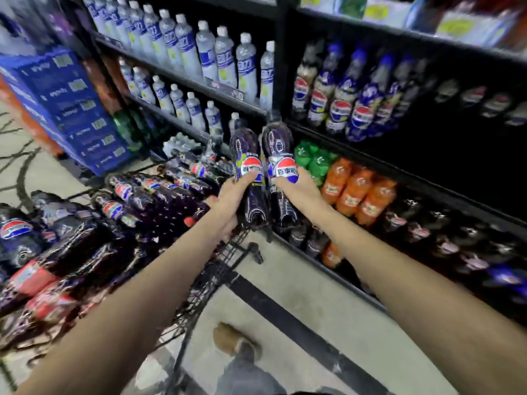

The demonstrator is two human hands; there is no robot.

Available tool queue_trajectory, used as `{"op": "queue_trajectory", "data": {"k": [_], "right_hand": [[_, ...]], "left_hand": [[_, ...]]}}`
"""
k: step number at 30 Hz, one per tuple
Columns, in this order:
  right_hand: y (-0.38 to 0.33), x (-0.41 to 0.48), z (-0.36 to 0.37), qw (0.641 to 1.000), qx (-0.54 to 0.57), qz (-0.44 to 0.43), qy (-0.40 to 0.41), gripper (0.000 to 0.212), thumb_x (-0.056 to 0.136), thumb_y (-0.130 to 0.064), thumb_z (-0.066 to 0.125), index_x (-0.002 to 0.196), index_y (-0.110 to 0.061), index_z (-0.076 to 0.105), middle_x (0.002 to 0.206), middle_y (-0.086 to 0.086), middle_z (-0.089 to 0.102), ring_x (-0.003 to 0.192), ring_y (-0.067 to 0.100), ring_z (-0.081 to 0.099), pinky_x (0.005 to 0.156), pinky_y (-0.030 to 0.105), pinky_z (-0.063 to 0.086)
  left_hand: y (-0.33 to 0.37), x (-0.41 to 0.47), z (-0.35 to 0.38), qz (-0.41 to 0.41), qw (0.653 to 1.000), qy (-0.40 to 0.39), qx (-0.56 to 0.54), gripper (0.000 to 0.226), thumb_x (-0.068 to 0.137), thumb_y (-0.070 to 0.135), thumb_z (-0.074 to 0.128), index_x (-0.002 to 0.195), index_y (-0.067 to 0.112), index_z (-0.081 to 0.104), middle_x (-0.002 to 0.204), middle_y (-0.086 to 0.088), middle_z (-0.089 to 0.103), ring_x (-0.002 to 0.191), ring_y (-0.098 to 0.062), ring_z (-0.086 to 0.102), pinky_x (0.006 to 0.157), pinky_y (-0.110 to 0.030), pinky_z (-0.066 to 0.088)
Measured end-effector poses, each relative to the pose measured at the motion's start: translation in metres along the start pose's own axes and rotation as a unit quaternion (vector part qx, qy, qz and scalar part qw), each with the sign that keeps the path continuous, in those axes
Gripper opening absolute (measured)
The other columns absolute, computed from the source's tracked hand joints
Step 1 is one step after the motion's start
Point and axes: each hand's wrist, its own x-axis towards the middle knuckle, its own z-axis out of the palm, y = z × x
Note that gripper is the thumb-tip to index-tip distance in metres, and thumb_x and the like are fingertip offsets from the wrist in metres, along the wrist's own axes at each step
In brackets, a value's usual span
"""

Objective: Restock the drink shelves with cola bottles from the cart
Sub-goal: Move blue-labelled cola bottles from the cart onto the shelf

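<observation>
**Two Cola Bottles Held Between Cart and Shelf**

Labels: Each held bottle carries a round red, white and blue emblem with a band of white Chinese characters. "百事可" can be read on the right one. The same emblem shows on the dark bottles in the cart and on the shelf row at upper right. Other writing is too blurred to read.

Left grip (231, 195): fingers curled round the middle of the left dark plastic cola bottle (247, 151), clamped just below its emblem. The bottle stands near upright.

Right grip (300, 187): fingers curled round the right dark plastic cola bottle (277, 141), with the thumb at the emblem's lower edge. This bottle sits slightly higher and touches its neighbour along the side.

Position: Both bottles are in the air above the far corner of the black wire cart (228, 253), in front of the black metal shelf unit (399, 173).

Cart contents: glossy shrink-wrapped packs of dark cola bottles (159, 201) lie on their sides.

Shelf contents:
- a row of blue-capped cola bottles (342, 106), upper right
- green plastic bottles (311, 162) and orange plastic bottles (358, 195), just beside the right grip
- clear white-capped bottles with blue labels (201, 49), upper left

Stacked blue cartons (74, 109) stand on the pale floor (288, 297) at far left.
</observation>
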Motion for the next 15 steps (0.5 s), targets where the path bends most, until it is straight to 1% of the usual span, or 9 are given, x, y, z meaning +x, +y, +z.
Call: {"op": "queue_trajectory", "data": {"k": [2, 4, 5, 7, 9, 11, 12, 14, 15], "right_hand": [[0.017, -0.029, -0.041, 1.000, 0.000, 0.010, 0.030, 0.027, 0.085, -0.025, 0.067, 0.108, -0.017, 0.057, 0.088, -0.008, 0.061, 0.077, 0.007, 0.059, 0.058, 0.016, 0.041], [0.035, -0.058, -0.078, 0.998, 0.008, 0.014, 0.066, 0.013, 0.085, -0.022, 0.067, 0.094, -0.022, 0.057, 0.081, -0.010, 0.060, 0.069, -0.002, 0.059, 0.055, 0.010, 0.041], [0.043, -0.072, -0.096, 0.996, 0.013, 0.016, 0.082, 0.012, 0.085, -0.019, 0.067, 0.088, -0.024, 0.056, 0.078, -0.010, 0.060, 0.064, -0.006, 0.058, 0.054, 0.008, 0.042], [0.060, -0.099, -0.129, 0.993, 0.024, 0.031, 0.113, 0.013, 0.085, -0.018, 0.068, 0.092, -0.022, 0.058, 0.083, -0.005, 0.064, 0.071, 0.000, 0.061, 0.063, 0.013, 0.047], [0.072, -0.122, -0.160, 0.987, 0.030, 0.048, 0.147, 0.019, 0.084, -0.019, 0.069, 0.098, -0.022, 0.057, 0.087, -0.005, 0.064, 0.077, 0.008, 0.061, 0.065, 0.017, 0.047], [0.083, -0.143, -0.192, 0.982, 0.029, 0.056, 0.180, 0.021, 0.083, -0.019, 0.069, 0.099, -0.021, 0.057, 0.087, -0.008, 0.062, 0.076, 0.007, 0.059, 0.062, 0.015, 0.045], [0.088, -0.153, -0.207, 0.978, 0.030, 0.060, 0.195, 0.021, 0.083, -0.020, 0.069, 0.100, -0.020, 0.057, 0.088, -0.007, 0.063, 0.076, 0.007, 0.059, 0.063, 0.016, 0.045], [0.098, -0.172, -0.237, 0.972, 0.033, 0.064, 0.225, 0.016, 0.083, -0.020, 0.069, 0.092, -0.027, 0.057, 0.086, -0.008, 0.063, 0.073, 0.002, 0.060, 0.064, 0.017, 0.046], [0.104, -0.180, -0.252, 0.969, 0.034, 0.064, 0.238, 0.017, 0.083, -0.020, 0.069, 0.086, -0.029, 0.055, 0.084, -0.011, 0.062, 0.067, -0.004, 0.060, 0.061, 0.013, 0.046]], "left_hand": [[-0.025, -0.012, 0.036, -0.023, 0.999, -0.022, 0.003, 0.037, 0.093, 0.024, 0.060, 0.120, -0.001, 0.060, 0.110, -0.022, 0.068, 0.095, -0.033, 0.067, 0.089, -0.043, 0.054], [-0.047, -0.023, 0.071, -0.037, 0.998, -0.047, 0.022, 0.030, 0.092, 0.026, 0.061, 0.112, 0.004, 0.064, 0.100, -0.018, 0.071, 0.084, -0.027, 0.069, 0.084, -0.040, 0.056], [-0.057, -0.029, 0.089, -0.043, 0.997, -0.064, 0.030, 0.025, 0.092, 0.026, 0.061, 0.106, 0.006, 0.065, 0.096, -0.016, 0.072, 0.080, -0.026, 0.070, 0.083, -0.040, 0.055], [-0.077, -0.040, 0.123, -0.053, 0.993, -0.101, 0.039, 0.018, 0.092, 0.025, 0.059, 0.097, 0.010, 0.067, 0.089, -0.012, 0.074, 0.075, -0.024, 0.070, 0.081, -0.040, 0.055], [-0.096, -0.051, 0.155, -0.064, 0.988, -0.136, 0.048, 0.020, 0.092, 0.025, 0.058, 0.100, 0.009, 0.066, 0.086, -0.010, 0.074, 0.073, -0.022, 0.071, 0.076, -0.038, 0.057], [-0.111, -0.062, 0.187, -0.075, 0.980, -0.173, 0.065, 0.024, 0.093, 0.027, 0.056, 0.108, 0.009, 0.063, 0.086, -0.008, 0.074, 0.072, -0.020, 0.070, 0.074, -0.036, 0.057], [-0.118, -0.066, 0.203, -0.086, 0.976, -0.187, 0.071, 0.026, 0.093, 0.028, 0.057, 0.111, 0.010, 0.062, 0.087, -0.009, 0.074, 0.074, -0.021, 0.070, 0.076, -0.038, 0.056], [-0.131, -0.076, 0.235, -0.116, 0.967, -0.208, 0.087, 0.031, 0.091, 0.032, 0.058, 0.114, 0.011, 0.060, 0.095, -0.013, 0.072, 0.080, -0.025, 0.068, 0.083, -0.043, 0.054], [-0.136, -0.081, 0.251, -0.128, 0.962, -0.222, 0.098, 0.032, 0.091, 0.035, 0.058, 0.112, 0.011, 0.061, 0.098, -0.014, 0.071, 0.082, -0.026, 0.068, 0.085, -0.043, 0.054]]}}
